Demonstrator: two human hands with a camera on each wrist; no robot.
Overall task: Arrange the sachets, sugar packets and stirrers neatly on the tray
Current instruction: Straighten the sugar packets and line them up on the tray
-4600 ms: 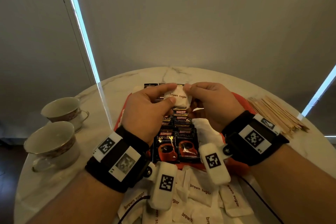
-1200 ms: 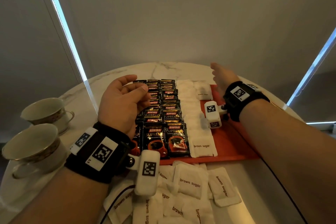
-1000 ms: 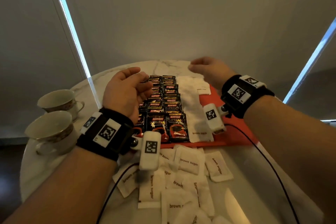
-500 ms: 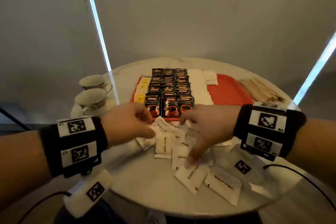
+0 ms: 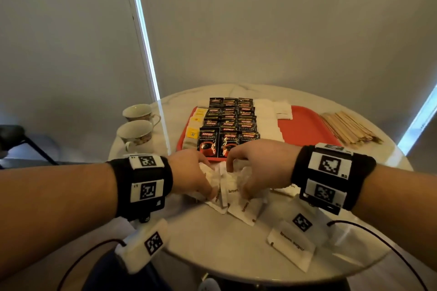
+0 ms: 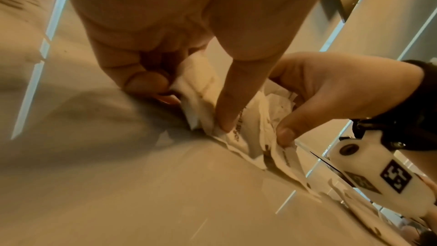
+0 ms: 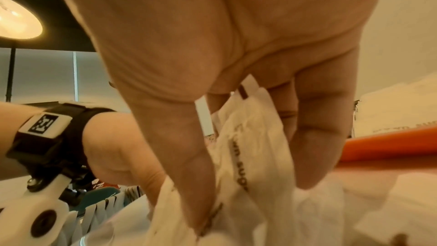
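Observation:
Both hands crowd a heap of white brown sugar packets (image 5: 233,192) on the marble table, just in front of the red tray (image 5: 305,123). My left hand (image 5: 201,179) grips a bunch of the packets (image 6: 201,89) with curled fingers and thumb. My right hand (image 5: 246,172) pinches more packets (image 7: 248,141) between thumb and fingers. On the tray lie rows of black coffee sachets (image 5: 230,123), yellow-tagged sachets (image 5: 195,125) at the left, and a column of white sugar packets (image 5: 269,120). Wooden stirrers (image 5: 347,127) lie piled on the table right of the tray.
Two teacups (image 5: 137,125) stand left of the tray. Another loose brown sugar packet (image 5: 292,247) lies near the table's front right edge. The round table's rim (image 5: 236,271) is close to my body. Cables hang from both wrist units.
Both hands have come back from over the tray to the loose heap in front of it and closed on packets, bunching them together. The view has pulled back and tilted.

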